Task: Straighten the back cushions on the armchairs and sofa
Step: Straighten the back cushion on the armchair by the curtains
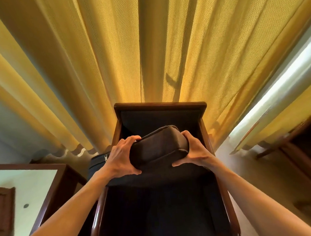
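A wooden-framed armchair [159, 106] with dark upholstery stands straight ahead, its back against yellow curtains. I hold its dark brown back cushion [157, 146] above the seat, tilted and away from the backrest. My left hand [123, 155] grips the cushion's left end, fingers over the top and thumb underneath. My right hand [193, 150] grips its right end the same way. The dark seat cushion [164, 206] lies below, mostly in shadow.
Yellow curtains [113, 57] hang behind the chair. A side table [63, 177] with a pale top and wooden rim stands to the left. A dark zipped bag [98, 163] sits between table and chair. Another wooden piece of furniture [298, 147] stands at the right.
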### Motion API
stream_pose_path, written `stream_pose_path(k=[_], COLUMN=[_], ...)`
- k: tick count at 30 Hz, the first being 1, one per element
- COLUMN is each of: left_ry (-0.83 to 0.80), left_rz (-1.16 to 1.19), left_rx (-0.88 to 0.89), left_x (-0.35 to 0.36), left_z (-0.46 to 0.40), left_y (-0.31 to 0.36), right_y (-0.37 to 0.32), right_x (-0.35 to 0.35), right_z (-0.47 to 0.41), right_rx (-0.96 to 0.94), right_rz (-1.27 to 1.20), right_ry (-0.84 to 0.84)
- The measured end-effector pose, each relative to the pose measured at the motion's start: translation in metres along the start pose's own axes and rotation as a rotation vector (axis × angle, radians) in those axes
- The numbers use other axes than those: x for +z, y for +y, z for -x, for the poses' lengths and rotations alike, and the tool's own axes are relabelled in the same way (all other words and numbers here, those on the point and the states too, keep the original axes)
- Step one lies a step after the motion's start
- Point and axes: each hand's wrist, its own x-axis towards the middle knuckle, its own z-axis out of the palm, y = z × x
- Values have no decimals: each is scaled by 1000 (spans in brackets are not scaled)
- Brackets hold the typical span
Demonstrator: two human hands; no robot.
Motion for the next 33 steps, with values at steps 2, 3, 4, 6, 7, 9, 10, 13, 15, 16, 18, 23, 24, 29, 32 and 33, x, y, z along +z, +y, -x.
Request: stream_pose_path(k=[2,3,4,6,7,9,10,13,15,16,18,23,24,29,32,33], left_ry=[-31,-34,-36,-30,-17,-1,-4,-11,-7,-3,-7,-192,-232,-330,-296,-255], left_rz=[-27,-30,-29,-6,22,74,97,151,164,170,172,99,67,-18,14,9], left_rx=[-21,-17,-2,40,59,82,80,68,86,98,135,172,176,149,123,127], left_x=[7,9,9,8,7,7,7,3,-4,-9,-24,-66,-71,-58,-26,-18], left_z=[4,4,2,-8,-15,-26,-30,-29,-26,-24,-25,-51,-58,-69,-60,-58], left_y=[-6,-7,-6,6,15,29,32,25,18,16,15,17,17,0,-18,-24], right_y=[8,10,10,12,15,25,33,55,53,47,33,-4,-10,-25,-19,-18], right_x=[13,18,20,23,25,27,28,32,38,40,43,49,54,91,110,114], right_z=[3,3,2,-2,-5,-7,-7,-1,0,1,4,25,29,50,56,55], right_rx=[-4,-12,-24,-41,-51,-57,-42,-16,-22,-22,-17,31,42,147,221,240], right_rz=[4,-7,-14,1,27,104,139,230,289,310,351,404,408,473,525,533], right_ry=[30,53,66,26,-16,-85,-100,-59,-16,-5,34,179,216,309,297,297])
